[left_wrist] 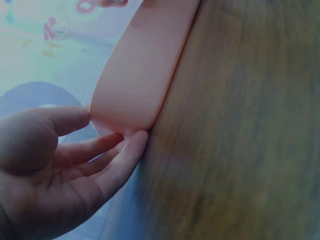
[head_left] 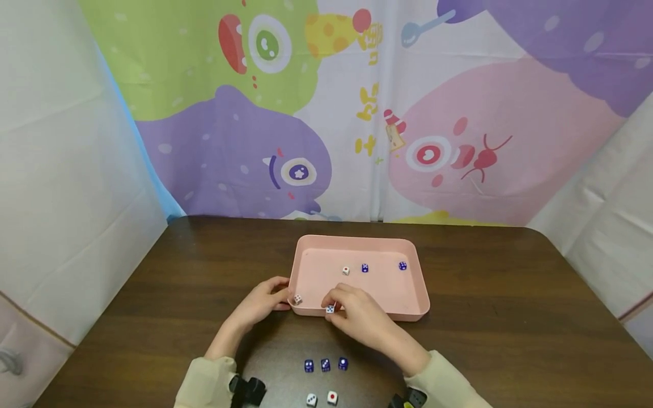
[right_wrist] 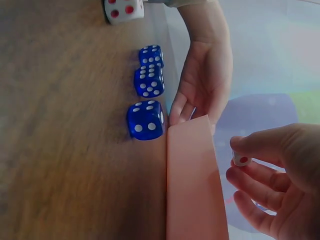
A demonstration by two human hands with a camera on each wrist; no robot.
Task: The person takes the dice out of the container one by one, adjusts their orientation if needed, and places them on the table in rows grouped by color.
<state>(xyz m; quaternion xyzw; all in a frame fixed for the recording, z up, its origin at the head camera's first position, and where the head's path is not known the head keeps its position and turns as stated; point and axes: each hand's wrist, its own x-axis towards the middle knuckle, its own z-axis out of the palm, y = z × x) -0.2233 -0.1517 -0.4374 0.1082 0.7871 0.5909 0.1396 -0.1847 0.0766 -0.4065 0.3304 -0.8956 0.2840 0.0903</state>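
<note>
A small white die (head_left: 330, 309) sits pinched in my right grip (head_left: 357, 314), thumb and fingertips closed on it just over the near rim of the pink tray (head_left: 408, 313). In the right wrist view the same die (right_wrist: 241, 160) shows a red pip between my thumb and forefinger, beside the tray's near wall (right_wrist: 192, 185).

My left grip (head_left: 262, 300) is released, its fingers straight and resting against the tray's near left corner; the left wrist view shows those fingers (left_wrist: 120, 162) touching the corner of the tray (left_wrist: 135, 80) where it meets the table (left_wrist: 235, 140).

Just inside that corner, between my two grips, lies another white die (head_left: 297, 298). Beyond my right grip, farther into the tray, lie a white die with a red pip (head_left: 346, 271) and two blue dice (head_left: 364, 268) (head_left: 402, 266), well apart from my fingers.

Nearer to me than both grips, on the dark table (head_left: 510, 340), three blue dice stand in a row (head_left: 325, 365), and closer still lie two white dice (head_left: 321, 399).
</note>
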